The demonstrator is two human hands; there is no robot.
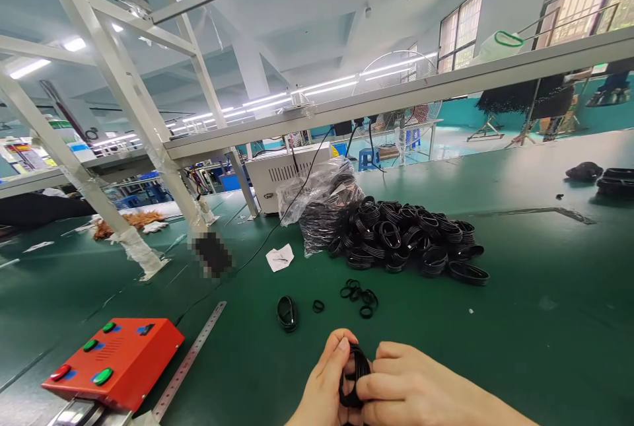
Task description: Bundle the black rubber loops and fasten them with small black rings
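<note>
Black rubber rings (357,370) sat pinched between your left hand (324,386) and right hand (406,383); a large heap (406,238) lay ahead, a small cluster (357,297) nearer.

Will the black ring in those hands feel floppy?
Probably bendy: the black ring looks squeezed oval between the left hand and right hand. It likely feels light. On edge it might roll, but the loose rings lie flat.

The black rubber rings (357,373) sit in one tight bunch, thin and a little glossy (my hands cover a part of them), standing upright, pinched between my left hand (324,383) and my right hand (406,380).
</note>
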